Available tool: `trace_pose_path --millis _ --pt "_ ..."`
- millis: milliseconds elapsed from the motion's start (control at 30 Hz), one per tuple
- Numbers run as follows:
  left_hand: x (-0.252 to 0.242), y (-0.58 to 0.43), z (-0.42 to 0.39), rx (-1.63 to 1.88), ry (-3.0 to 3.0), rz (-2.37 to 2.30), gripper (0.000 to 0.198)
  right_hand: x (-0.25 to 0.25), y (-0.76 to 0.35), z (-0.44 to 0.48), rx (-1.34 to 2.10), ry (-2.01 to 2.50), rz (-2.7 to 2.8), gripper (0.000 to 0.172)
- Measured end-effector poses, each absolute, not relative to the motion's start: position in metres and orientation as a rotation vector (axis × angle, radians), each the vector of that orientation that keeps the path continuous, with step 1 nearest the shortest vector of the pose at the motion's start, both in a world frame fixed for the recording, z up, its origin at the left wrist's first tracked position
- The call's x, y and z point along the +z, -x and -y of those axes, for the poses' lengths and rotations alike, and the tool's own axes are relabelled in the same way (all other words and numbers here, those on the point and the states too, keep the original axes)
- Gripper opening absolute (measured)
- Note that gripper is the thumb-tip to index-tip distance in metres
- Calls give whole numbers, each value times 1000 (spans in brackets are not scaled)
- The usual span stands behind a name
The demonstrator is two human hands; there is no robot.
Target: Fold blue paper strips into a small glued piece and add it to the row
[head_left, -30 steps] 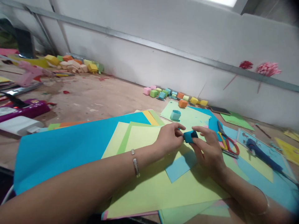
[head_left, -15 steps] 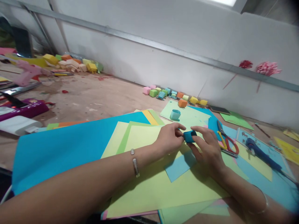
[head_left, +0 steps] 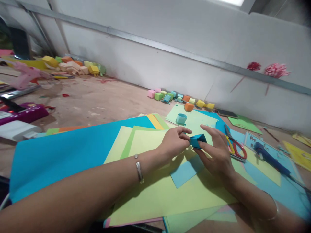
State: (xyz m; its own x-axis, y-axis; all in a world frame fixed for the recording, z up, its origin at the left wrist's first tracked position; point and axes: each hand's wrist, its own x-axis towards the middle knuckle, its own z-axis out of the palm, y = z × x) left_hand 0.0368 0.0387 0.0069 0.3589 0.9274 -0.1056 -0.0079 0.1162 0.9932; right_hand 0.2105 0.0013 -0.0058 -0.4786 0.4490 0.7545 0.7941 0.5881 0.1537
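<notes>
A small dark-blue folded paper box [head_left: 195,141] is held between my hands, above the stacked paper sheets. Its left end is pinched by the fingers of my left hand [head_left: 175,141], partly hidden behind them. My right hand [head_left: 217,155] grips the box from the right with thumb and lower fingers, its index finger raised off the paper. A flap at the box's right side stands up. Below lies a light-blue paper piece [head_left: 186,172] on a pale yellow-green sheet [head_left: 155,191]. Beyond my hands stands an open light-teal paper box [head_left: 181,118].
Scissors [head_left: 236,147] and a dark-blue glue gun [head_left: 270,158] with a cord lie at right. Several small coloured paper boxes [head_left: 158,96] line the wall. A large blue sheet [head_left: 60,155], a pink glue gun [head_left: 23,76] and a purple power strip [head_left: 25,113] are at left.
My right index finger has lifted off the blue paper box. The box's right-hand flap now stands up and shows more. My left hand keeps its pinch.
</notes>
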Motion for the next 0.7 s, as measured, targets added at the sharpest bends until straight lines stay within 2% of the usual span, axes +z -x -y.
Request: trace_pose_path --millis 400,700 --pt "12 -37 -31 950 -1028 -888 43 -2 -209 0 -464 1003 2090 10" --pt "10 -37 -32 966 -1067 -891 50 4 -203 5 -409 985 2110 16"
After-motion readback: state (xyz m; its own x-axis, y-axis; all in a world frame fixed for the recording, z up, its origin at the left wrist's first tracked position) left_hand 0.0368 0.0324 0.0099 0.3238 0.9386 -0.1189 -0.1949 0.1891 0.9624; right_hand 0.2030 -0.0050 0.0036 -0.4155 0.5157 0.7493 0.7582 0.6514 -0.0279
